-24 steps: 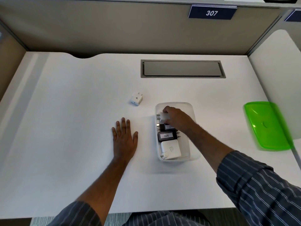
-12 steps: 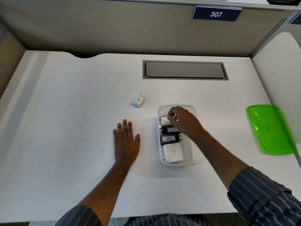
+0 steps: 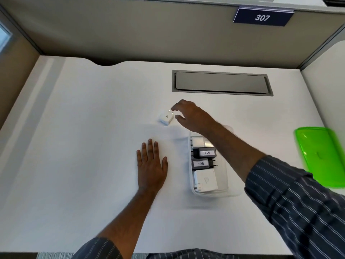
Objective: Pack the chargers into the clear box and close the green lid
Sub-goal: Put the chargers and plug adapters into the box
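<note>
A small white charger (image 3: 166, 118) with two pins lies loose on the white desk. My right hand (image 3: 192, 116) hovers just right of it, fingers apart, thumb and forefinger near its pins, holding nothing. The clear box (image 3: 223, 191) stands right of centre and holds several chargers: a white one (image 3: 198, 141) at the far end, two black ones labelled 017 (image 3: 206, 152) and 026 (image 3: 202, 163), and a large white brick (image 3: 205, 180) at the near end. My left hand (image 3: 151, 165) lies flat on the desk left of the box. The green lid (image 3: 321, 157) lies at the right.
A grey cable-tray flap (image 3: 221, 83) is set into the desk behind the box. Beige partition walls close the back and both sides, with a sign reading 307 (image 3: 262, 17) on the back one. My right forearm crosses over the box's far end.
My right hand left the white charger in the box's far end, came out and moved up and left to the loose charger. The left hand stayed flat.
</note>
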### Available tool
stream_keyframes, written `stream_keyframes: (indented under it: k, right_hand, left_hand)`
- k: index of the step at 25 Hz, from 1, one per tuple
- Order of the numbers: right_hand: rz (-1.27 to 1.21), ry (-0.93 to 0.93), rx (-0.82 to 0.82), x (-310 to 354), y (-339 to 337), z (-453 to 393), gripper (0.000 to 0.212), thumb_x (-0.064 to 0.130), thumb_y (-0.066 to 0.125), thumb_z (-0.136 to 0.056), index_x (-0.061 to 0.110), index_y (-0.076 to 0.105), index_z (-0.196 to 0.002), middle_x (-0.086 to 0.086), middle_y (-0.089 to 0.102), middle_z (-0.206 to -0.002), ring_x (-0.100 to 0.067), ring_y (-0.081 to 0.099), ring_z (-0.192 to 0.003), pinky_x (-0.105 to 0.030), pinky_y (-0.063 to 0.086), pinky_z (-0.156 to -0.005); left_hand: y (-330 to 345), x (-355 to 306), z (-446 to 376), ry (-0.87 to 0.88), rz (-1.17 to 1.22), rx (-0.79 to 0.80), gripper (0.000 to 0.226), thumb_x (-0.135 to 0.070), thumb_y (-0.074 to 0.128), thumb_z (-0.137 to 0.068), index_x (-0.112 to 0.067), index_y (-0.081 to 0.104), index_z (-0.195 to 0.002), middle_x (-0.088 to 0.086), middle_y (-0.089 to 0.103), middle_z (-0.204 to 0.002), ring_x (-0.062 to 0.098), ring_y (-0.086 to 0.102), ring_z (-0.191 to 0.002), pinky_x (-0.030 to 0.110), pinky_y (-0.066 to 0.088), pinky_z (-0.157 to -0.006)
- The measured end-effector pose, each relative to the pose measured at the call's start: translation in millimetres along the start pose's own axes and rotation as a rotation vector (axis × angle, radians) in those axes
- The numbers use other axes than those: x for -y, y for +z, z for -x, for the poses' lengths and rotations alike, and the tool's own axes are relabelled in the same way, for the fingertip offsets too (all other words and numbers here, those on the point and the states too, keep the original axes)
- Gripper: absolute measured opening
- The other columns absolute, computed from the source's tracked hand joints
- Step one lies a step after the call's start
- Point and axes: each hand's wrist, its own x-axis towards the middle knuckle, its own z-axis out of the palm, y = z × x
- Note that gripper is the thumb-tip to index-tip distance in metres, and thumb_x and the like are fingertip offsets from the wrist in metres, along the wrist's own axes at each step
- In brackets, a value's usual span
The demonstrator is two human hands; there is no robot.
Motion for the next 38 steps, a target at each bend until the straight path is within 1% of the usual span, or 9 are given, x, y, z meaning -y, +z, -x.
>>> stream_keyframes:
  k: [2,5,11,17,23,26,29,32,38]
  right_hand:
    - [0.101,-0.014,0.121,4,6,-20,0.043,0.012,0.055,-0.097,0.018,0.054,-0.139,-0.001,0.053,-0.141,-0.026,0.047,-0.129,-0.044,0.044,-0.105]
    - [0.226,-0.070,0.194,8,14,-38,0.050,0.005,0.057,-0.094,0.017,0.052,-0.142,-0.004,0.052,-0.143,-0.029,0.049,-0.126,-0.045,0.046,-0.100]
    - [0.446,-0.146,0.209,13,33,-52,0.040,0.004,0.050,-0.095,0.016,0.056,-0.133,-0.007,0.054,-0.132,-0.030,0.053,-0.113,-0.046,0.050,-0.090]
    - [0.451,-0.176,0.187,12,44,-57,0.039,-0.006,0.047,-0.089,0.013,0.057,-0.121,-0.008,0.057,-0.118,-0.030,0.052,-0.105,-0.045,0.049,-0.081]
    - [0.448,-0.153,0.133,17,27,-50,0.032,0.005,0.052,-0.092,0.018,0.059,-0.121,-0.004,0.058,-0.117,-0.029,0.055,-0.106,-0.043,0.049,-0.085]
    - [0.317,-0.115,0.076,14,6,-40,0.041,0.014,0.062,-0.093,0.020,0.056,-0.133,-0.002,0.059,-0.126,-0.029,0.052,-0.112,-0.046,0.048,-0.091]
    - [0.193,-0.078,0.012,6,-16,-23,0.048,0.022,0.070,-0.091,0.023,0.054,-0.136,0.001,0.058,-0.130,-0.028,0.050,-0.115,-0.047,0.048,-0.094]
    - [0.173,-0.053,-0.027,-3,-36,1,0.050,0.024,0.073,-0.089,0.024,0.054,-0.135,0.002,0.058,-0.129,-0.027,0.050,-0.117,-0.045,0.049,-0.093]
    - [0.189,0.023,-0.128,-17,-59,64,0.045,0.034,0.070,-0.089,0.028,0.053,-0.130,0.007,0.060,-0.120,-0.024,0.053,-0.107,-0.043,0.051,-0.086]
  left_hand:
    - [0,0,0,-0.004,-0.003,-0.003,0.070,-0.049,0.027,-0.103,-0.016,0.009,-0.163,0.008,0.002,-0.173,0.029,0.000,-0.160,0.054,0.014,-0.128]
    - [0,0,0,-0.011,0.004,-0.007,0.071,-0.049,0.027,-0.103,-0.016,0.008,-0.163,0.008,0.002,-0.173,0.029,-0.001,-0.160,0.053,0.014,-0.128]
    - [3,1,0,0.000,0.007,-0.027,0.070,-0.048,0.028,-0.104,-0.015,0.009,-0.163,0.008,0.003,-0.173,0.029,0.000,-0.160,0.054,0.014,-0.128]
    - [6,2,-1,0.000,0.019,-0.040,0.070,-0.047,0.031,-0.104,-0.016,0.010,-0.163,0.008,0.003,-0.173,0.029,0.001,-0.160,0.053,0.014,-0.128]
    - [5,3,0,0.001,0.016,-0.038,0.070,-0.047,0.031,-0.104,-0.015,0.010,-0.163,0.008,0.002,-0.173,0.029,0.000,-0.160,0.053,0.013,-0.129]
    - [4,3,0,-0.005,0.013,-0.025,0.070,-0.047,0.031,-0.104,-0.015,0.010,-0.163,0.008,0.002,-0.173,0.029,-0.001,-0.160,0.053,0.013,-0.129]
    - [2,3,1,-0.011,0.013,-0.015,0.070,-0.046,0.031,-0.103,-0.015,0.011,-0.163,0.008,0.003,-0.173,0.029,-0.001,-0.160,0.053,0.014,-0.128]
    - [-1,2,1,0.001,0.010,-0.012,0.070,-0.047,0.031,-0.103,-0.015,0.010,-0.163,0.008,0.002,-0.173,0.029,-0.001,-0.160,0.053,0.014,-0.128]
    - [-3,1,2,0.011,0.004,-0.005,0.069,-0.047,0.027,-0.104,-0.013,0.014,-0.162,0.010,0.007,-0.172,0.030,0.002,-0.160,0.054,0.015,-0.128]
